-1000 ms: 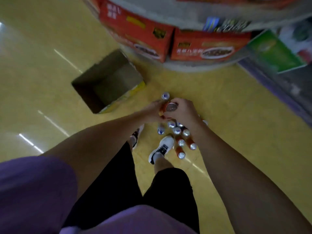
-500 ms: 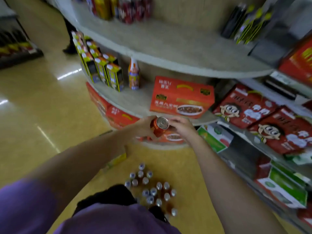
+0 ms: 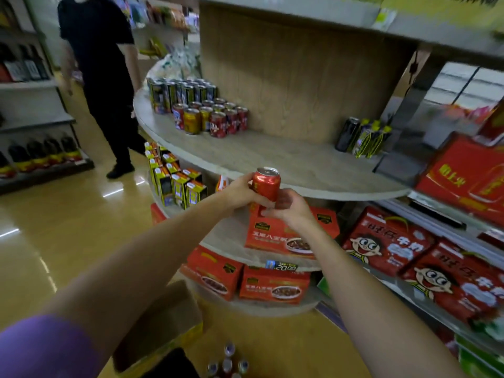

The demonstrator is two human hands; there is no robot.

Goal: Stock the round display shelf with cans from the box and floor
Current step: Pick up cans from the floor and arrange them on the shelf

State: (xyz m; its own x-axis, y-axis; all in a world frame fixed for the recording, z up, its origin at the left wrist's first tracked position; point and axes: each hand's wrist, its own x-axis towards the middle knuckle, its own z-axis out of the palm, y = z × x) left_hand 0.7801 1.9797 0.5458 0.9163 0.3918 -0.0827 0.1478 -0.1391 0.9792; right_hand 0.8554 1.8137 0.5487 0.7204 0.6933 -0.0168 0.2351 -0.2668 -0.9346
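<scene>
Upright between both hands, a red can (image 3: 266,184) is held just in front of the curved front edge of the round display shelf (image 3: 286,162), at about the level of its middle tier. The left hand (image 3: 241,193) wraps its fingers round the can's left side, and the right hand (image 3: 287,210) curls round its lower right side from beneath (the silver top with its pull tab faces up). On that tier, toward its left edge, a cluster of red and gold cans (image 3: 212,117) stands against the wooden back panel, with taller dark cans behind them. Near the tier's right edge stands a black can (image 3: 347,135). Below, at the bottom edge of view, an open cardboard box (image 3: 161,326) sits on the floor beside a few loose cans (image 3: 227,362). A person in black (image 3: 101,64) stands past the shelf's left edge.
</scene>
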